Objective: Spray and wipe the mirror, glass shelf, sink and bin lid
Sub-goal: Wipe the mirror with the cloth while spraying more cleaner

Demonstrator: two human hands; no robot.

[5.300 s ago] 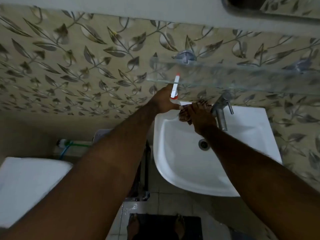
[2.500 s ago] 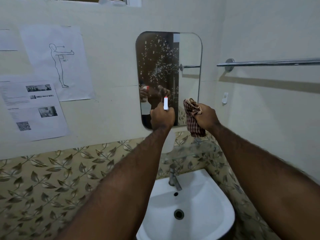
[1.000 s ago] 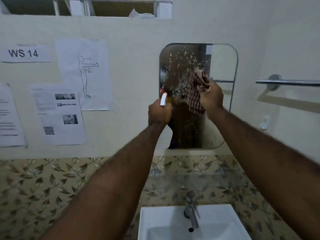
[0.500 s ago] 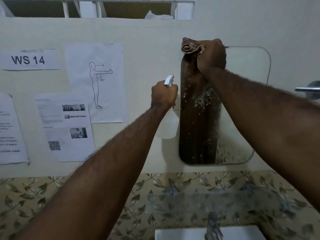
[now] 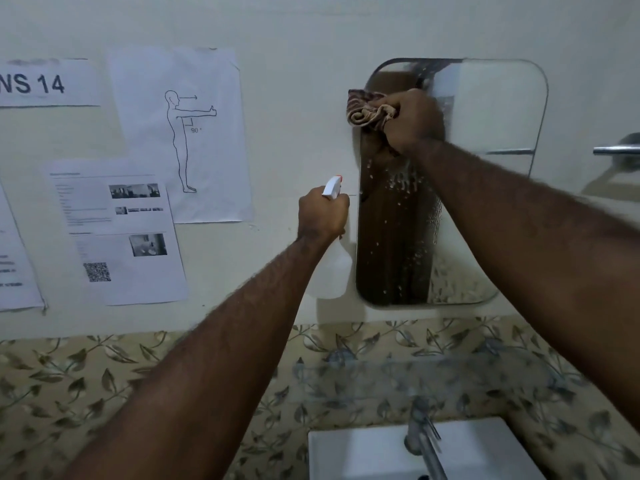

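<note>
Cloth (image 5: 366, 112), checked and bunched into a wad, sat clenched in the right hand (image 5: 412, 121), whose fingers were curled tight around it. The hand pressed the wad against the upper left part of the mirror (image 5: 485, 188), with the loose end of the cloth spilling past the mirror's left edge onto the pale wall. Droplets and wet streaks covered the darker left strip of the glass below the hand, while the right part of the glass looked clearer.

The left hand (image 5: 322, 214) was closed in a fist around the neck of a spray bottle (image 5: 330, 271), just beside the mirror's left edge and lower than the other hand. The white spray head with its orange tip stuck up above the knuckles, and the translucent body hung below the wrist, close to the wall. Whether a finger lay on the trigger could not be told.

Under the mirror ran a band of leaf-patterned tiles, and in front of it a glass shelf (image 5: 433, 379) appeared blurred. At the bottom edge were the white sink (image 5: 360, 455) and its metal tap (image 5: 424, 441). Printed paper sheets (image 5: 131, 233) were stuck to the wall on the left, well apart from both hands.
</note>
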